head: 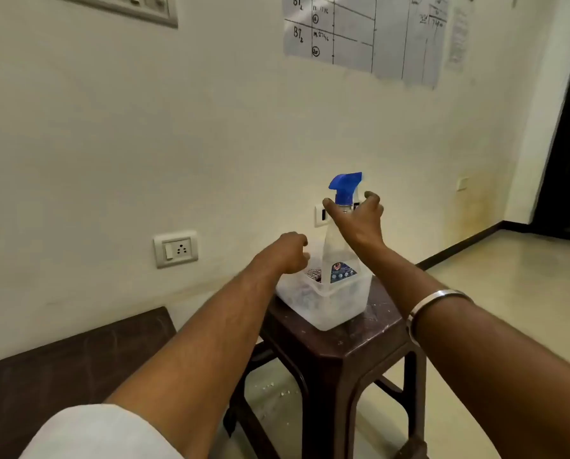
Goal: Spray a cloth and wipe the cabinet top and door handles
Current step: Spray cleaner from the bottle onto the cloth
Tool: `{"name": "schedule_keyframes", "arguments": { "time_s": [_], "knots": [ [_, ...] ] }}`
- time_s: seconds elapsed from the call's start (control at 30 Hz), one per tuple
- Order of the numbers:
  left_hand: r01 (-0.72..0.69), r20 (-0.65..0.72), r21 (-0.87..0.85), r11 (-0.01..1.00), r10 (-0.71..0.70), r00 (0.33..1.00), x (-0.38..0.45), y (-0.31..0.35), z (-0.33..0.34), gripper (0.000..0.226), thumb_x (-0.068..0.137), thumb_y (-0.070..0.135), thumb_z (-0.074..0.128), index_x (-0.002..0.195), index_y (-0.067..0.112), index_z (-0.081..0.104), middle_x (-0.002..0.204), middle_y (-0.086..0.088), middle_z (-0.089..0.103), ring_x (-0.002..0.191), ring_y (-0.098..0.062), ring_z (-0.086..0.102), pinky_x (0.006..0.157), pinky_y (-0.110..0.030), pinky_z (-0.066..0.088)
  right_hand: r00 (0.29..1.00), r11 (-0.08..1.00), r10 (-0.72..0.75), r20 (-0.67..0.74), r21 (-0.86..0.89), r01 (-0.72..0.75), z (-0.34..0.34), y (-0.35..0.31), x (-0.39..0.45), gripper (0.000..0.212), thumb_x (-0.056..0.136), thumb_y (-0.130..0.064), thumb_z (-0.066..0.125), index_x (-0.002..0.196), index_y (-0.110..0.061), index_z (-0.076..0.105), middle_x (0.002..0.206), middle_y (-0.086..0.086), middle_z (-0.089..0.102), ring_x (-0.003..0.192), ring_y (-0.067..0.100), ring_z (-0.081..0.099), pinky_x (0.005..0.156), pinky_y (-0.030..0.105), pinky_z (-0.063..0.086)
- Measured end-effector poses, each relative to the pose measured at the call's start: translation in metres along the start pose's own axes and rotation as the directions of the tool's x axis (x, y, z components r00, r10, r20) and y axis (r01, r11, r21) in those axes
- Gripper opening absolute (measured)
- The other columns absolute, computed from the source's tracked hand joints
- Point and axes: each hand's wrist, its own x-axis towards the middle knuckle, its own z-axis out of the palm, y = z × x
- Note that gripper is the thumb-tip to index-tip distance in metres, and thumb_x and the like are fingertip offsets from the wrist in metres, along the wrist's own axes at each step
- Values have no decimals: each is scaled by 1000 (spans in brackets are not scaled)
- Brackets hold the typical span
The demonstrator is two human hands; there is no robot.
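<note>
A clear spray bottle (338,256) with a blue trigger head stands upright in a translucent plastic basket (330,309) on a dark brown plastic stool (343,346). My right hand (359,220) is at the bottle's neck with thumb and fingers spread on either side of it, not closed. My left hand (286,251) reaches down into the basket's left side with its fingers curled; whatever they touch is hidden. Small items lie in the basket, blurred. I see no cloth plainly.
A dark brown cabinet top (61,369) lies at the lower left against the cream wall. A wall socket (176,249) sits left of the stool. Paper charts (369,34) hang above. A dark doorway (568,144) opens at the right beyond the tiled floor.
</note>
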Motion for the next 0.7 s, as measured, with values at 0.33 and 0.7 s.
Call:
{"name": "schedule_keyframes", "arguments": {
  "time_s": [0.33,0.7],
  "knots": [
    [52,343,315,948,-165,925,54,9,31,49,83,29,70,127,12,56,128,-8,60,113,-25,58,89,-35,46,1000,989,-15,-4,146,16,16,14,13,53,83,-20,64,130,-12,40,80,-8,53,64,6,53,56,17,41],
    [-76,503,468,880,-195,842,74,11,59,54,92,46,53,138,19,47,127,-8,54,99,-22,49,86,-33,38,994,981,-81,-77,169,93,19,19,11,41,84,-24,64,118,-19,42,75,-11,52,58,6,52,47,7,37]
  ]
}}
